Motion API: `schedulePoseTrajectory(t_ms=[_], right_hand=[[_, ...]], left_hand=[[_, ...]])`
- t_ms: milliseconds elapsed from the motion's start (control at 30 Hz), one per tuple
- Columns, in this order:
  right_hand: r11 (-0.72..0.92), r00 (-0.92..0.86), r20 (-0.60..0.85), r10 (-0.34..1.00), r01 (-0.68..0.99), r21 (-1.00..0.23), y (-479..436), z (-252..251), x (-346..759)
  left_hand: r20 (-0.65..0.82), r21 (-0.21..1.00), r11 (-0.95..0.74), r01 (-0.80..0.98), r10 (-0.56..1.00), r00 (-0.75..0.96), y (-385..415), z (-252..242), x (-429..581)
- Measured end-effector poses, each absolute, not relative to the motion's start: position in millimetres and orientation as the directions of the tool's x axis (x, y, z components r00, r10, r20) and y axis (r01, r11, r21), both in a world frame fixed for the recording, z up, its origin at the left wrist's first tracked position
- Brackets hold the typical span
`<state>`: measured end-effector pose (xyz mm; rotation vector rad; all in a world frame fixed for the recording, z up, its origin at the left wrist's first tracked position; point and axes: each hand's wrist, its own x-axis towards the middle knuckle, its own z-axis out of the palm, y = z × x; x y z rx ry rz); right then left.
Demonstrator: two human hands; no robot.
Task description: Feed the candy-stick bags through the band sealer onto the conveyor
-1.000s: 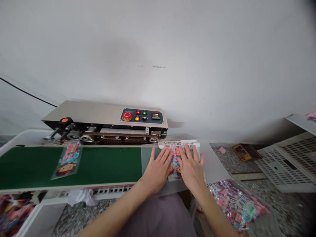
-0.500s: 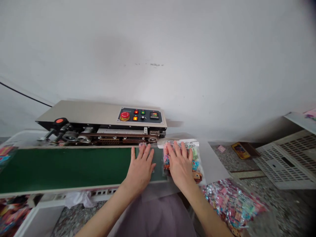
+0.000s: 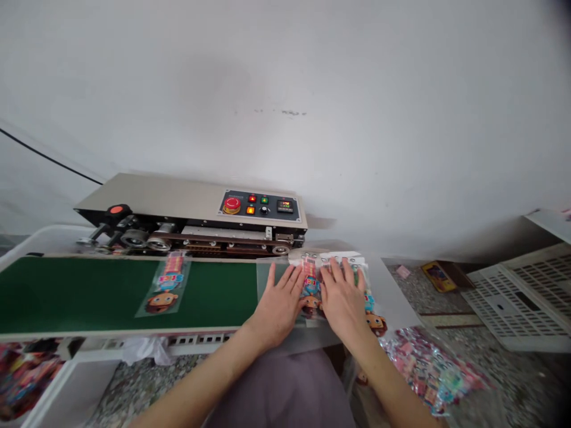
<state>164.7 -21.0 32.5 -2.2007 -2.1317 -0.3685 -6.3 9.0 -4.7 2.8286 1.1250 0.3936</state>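
My left hand (image 3: 279,306) lies palm down, fingers spread, at the right end of the green belt (image 3: 102,291). Its fingertips meet the left edge of a clear packet (image 3: 311,279) with a pink, blue and brown print. Just right of that, my right hand (image 3: 342,297) rests flat with fingers apart on a pile of similar packets (image 3: 369,300), touching the same packet's right side. Another printed packet (image 3: 165,291) lies on the belt's middle, slightly tilted. The sealing machine (image 3: 191,202) stands behind the belt.
Loose shiny packets (image 3: 437,368) lie in a clear bag at the lower right. A white perforated crate (image 3: 517,297) and a small yellow box (image 3: 439,276) are at the right. More colourful packets (image 3: 27,377) fill a white container at the lower left.
A packet now lies on the belt's middle, left of where my left hand was. Another packet shows between my hands. In the picture, both hands sit farther right; the view has shifted slightly.
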Motion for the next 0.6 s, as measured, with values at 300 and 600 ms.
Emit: schedulePoseTrajectory(t_ms=[300,600], right_hand=[[0.029,-0.048,0.153,0.987,0.992,0.124,-23.8,37.5,160.3],[0.040,-0.061,0.147,0.987,0.988,0.146,-23.8,33.2,164.6]], left_hand=[[0.235,0.134,-0.706,0.696,0.705,0.670,7.6,-2.7,-3.1],[0.188,0.157,-0.666,0.729,0.745,0.640,6.8,2.6,-0.3]])
